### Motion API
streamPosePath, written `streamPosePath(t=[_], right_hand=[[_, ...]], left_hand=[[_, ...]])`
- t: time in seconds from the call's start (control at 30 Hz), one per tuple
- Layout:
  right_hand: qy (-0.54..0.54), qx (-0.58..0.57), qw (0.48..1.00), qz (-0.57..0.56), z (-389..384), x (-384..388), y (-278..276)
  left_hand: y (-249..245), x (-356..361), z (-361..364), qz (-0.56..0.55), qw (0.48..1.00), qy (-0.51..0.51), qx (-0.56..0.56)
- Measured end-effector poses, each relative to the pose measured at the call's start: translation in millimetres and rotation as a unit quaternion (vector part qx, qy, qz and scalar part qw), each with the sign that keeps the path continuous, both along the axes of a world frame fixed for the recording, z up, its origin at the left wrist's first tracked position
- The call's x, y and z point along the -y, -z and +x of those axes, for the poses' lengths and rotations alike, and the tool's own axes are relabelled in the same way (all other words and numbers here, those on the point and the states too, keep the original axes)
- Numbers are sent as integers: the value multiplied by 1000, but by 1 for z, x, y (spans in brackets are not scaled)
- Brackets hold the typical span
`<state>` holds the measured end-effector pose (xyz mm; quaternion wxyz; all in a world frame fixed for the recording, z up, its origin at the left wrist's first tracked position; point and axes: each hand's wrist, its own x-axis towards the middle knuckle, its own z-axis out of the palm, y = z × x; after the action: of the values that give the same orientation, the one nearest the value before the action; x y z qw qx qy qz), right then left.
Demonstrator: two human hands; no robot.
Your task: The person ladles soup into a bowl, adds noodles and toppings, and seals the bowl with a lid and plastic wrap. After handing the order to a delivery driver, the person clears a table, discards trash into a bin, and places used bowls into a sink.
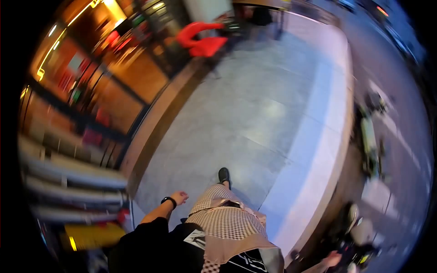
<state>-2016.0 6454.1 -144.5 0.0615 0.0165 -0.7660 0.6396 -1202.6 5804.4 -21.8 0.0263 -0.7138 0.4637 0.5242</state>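
Note:
My left hand (180,197) hangs beside my hip, loosely curled, with nothing visible in it. A dark watch or band (169,201) circles that wrist. My right hand (332,259) swings out low on the other side, small and blurred, so its fingers do not show clearly. Between the hands, a brown-and-white checked apron (227,221) covers my front over dark clothes. One foot in a black shoe (224,174) steps forward on the grey pavement (214,132). Neither hand touches anything that I can make out.
A raised ledge (152,116) and a glass shopfront (114,91) run along the left. A red chair (203,42) stands ahead beside the wall. On the right, the pale kerb (334,123) drops to a road (387,91) with parked scooters (369,141).

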Motion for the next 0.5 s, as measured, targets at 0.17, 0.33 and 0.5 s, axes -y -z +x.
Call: streamPosePath(t=[0.17, 0.33, 0.5], right_hand=[[-255, 415, 863, 133, 181, 384, -26], [-545, 427, 658, 296, 267, 684, -4], [-561, 314, 687, 338, 327, 923, -66]], left_hand=[[70, -58, 61, 28, 998, -52, -11], [91, 6, 123, 54, 994, 99, 9], [78, 154, 196, 34, 951, -301, -69]])
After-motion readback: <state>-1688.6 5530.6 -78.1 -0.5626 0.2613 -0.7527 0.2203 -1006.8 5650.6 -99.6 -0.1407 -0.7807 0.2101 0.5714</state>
